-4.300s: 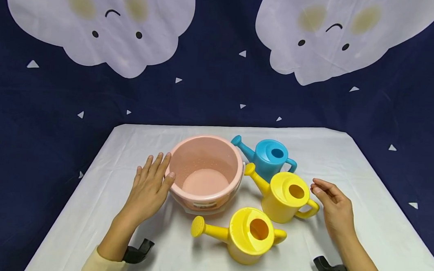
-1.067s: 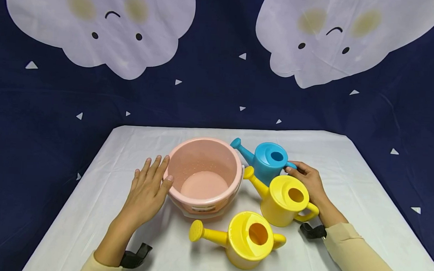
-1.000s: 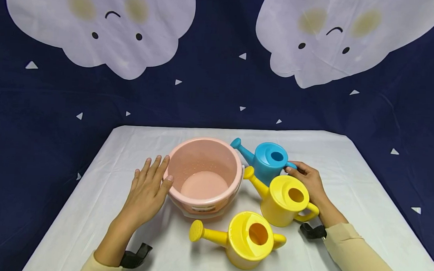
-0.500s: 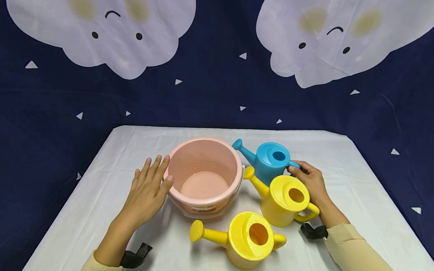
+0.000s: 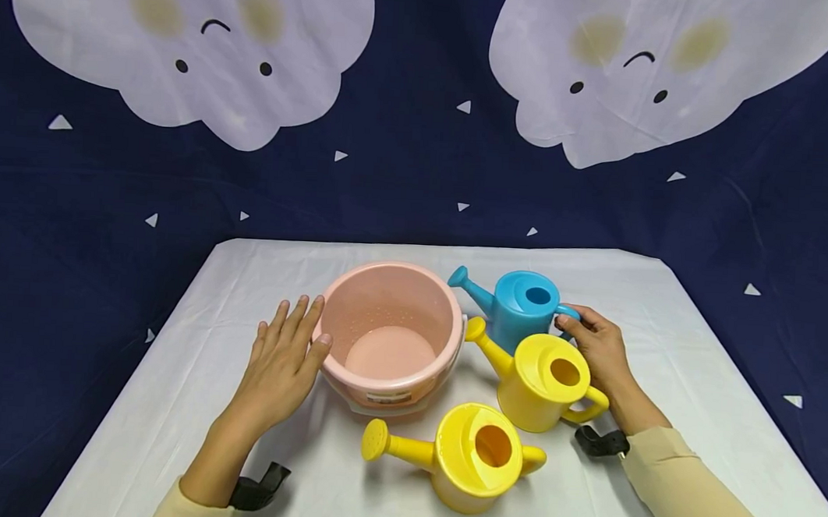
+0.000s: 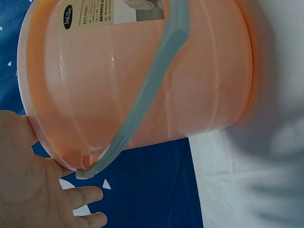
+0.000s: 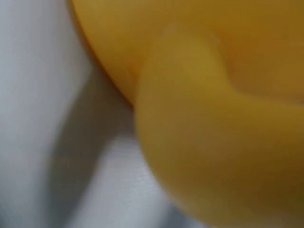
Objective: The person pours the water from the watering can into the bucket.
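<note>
There are three watering cans and one pink bucket (image 5: 379, 383) on the white counter (image 5: 166, 433). One is a blue watering can (image 5: 516, 322), and two are yellow: a back yellow can (image 5: 529, 393) and a front yellow can (image 5: 468, 484). The blue one is upright, to the right of the bucket and behind the back yellow can, which hides its bottom.

There are two hands. The right hand (image 5: 602, 348) pinches the blue can's handle (image 5: 569, 311). The left hand (image 5: 278, 365) has straight fingers, a bit spread, touching the bucket's rim.

The left wrist view shows the bucket's gray handle (image 6: 142, 102) well, and a paper label (image 6: 114, 12) with writing. The right wrist view shows only a big, blurry yellow handle (image 7: 190, 142) and no hand.

The cans look like smooth, shiny plastic, with round bodies and long spouts. The bucket is round and has tiny dots inside. The counter's cover has soft wrinkles. Behind it hangs dark blue cloth (image 5: 418, 188) with two big puffy clouds (image 5: 215, 96) and little white triangles (image 5: 60, 123).
</note>
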A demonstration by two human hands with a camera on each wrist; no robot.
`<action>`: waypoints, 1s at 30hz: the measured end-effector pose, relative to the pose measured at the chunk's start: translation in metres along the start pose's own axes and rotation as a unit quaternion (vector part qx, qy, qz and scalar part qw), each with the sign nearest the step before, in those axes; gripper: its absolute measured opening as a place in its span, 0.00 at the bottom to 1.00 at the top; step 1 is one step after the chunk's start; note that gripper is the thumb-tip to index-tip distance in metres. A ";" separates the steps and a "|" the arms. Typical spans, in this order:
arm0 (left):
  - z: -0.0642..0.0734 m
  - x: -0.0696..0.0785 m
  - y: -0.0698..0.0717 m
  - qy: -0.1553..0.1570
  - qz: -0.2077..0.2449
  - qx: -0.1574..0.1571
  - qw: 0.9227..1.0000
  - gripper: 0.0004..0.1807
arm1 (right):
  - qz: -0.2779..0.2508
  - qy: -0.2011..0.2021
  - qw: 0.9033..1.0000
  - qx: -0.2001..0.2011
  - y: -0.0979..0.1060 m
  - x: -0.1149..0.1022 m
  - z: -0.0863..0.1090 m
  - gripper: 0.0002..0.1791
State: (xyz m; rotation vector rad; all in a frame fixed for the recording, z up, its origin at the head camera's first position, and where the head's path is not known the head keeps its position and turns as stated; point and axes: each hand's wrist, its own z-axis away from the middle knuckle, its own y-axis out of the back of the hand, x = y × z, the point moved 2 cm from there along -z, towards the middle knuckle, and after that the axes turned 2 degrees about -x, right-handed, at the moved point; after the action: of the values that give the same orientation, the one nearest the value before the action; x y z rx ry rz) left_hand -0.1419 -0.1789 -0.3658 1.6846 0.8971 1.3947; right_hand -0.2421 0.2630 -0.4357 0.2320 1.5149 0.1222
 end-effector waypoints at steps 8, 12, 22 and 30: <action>0.000 0.000 0.000 0.001 0.003 0.000 1.000 0.32 | -0.088 0.006 0.996 0.001 0.002 0.004 -0.002 0.20; 0.000 0.000 0.000 0.002 0.004 0.000 1.000 0.32 | -0.108 0.028 0.994 0.000 0.002 0.001 -0.001 0.20; 0.000 -0.001 -0.001 0.002 0.006 -0.001 1.000 0.32 | -0.135 0.037 0.990 0.009 0.004 -0.001 0.002 0.18; 0.001 -0.002 -0.002 0.001 0.007 0.000 1.000 0.32 | -0.158 0.045 0.986 0.016 0.007 -0.001 0.003 0.17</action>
State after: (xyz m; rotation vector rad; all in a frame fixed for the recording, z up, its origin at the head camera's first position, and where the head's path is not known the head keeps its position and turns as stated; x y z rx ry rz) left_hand -0.1409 -0.1797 -0.3691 1.6923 0.8870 1.4068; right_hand -0.2387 0.2695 -0.4327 0.0097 1.6251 -0.1458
